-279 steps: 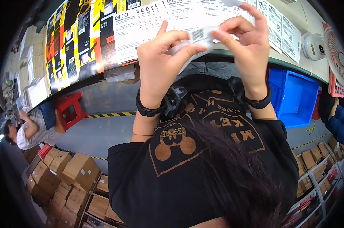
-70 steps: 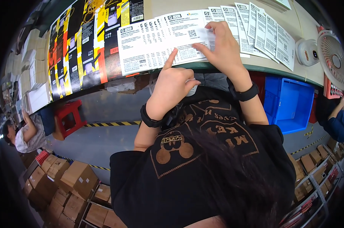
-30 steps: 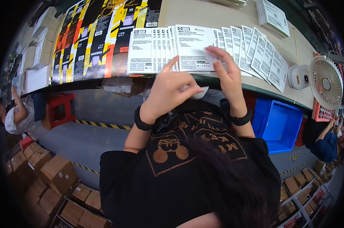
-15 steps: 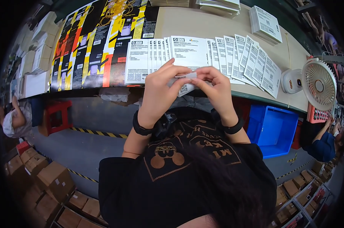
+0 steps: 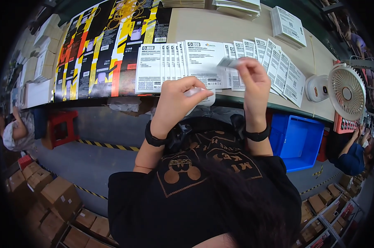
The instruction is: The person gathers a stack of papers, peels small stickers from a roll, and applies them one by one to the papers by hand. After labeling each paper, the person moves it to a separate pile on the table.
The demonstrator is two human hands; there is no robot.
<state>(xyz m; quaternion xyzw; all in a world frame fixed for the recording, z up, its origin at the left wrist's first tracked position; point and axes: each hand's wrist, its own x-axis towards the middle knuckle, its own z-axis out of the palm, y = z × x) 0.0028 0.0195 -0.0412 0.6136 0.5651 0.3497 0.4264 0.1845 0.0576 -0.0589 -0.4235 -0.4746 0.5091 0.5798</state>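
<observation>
My left hand (image 5: 179, 99) is closed in a pinch on a white label sheet (image 5: 207, 98), just in front of the table's near edge. Over the row of cards, my right hand (image 5: 255, 78) pinches a small label (image 5: 228, 62), greyish and smeared by motion. Below and beside it lie white printed cards, overlapping like a fan: one wide card (image 5: 203, 56) shows most of its face in the middle, a stack of narrow edges runs left to another card (image 5: 149, 68), and more cards (image 5: 293, 84) spread to the right.
Black, yellow and red printed boxes (image 5: 102, 62) cover the table's left, with yellow rubber bands (image 5: 127, 12) on top. Card stacks (image 5: 288, 27) stand at the back. On the right are a white fan (image 5: 347, 93) and a blue bin (image 5: 300, 140) below the table edge.
My hands were together at the label sheet and have parted. The right hand has moved right and away from me with the small label; the left stays near its place with the sheet.
</observation>
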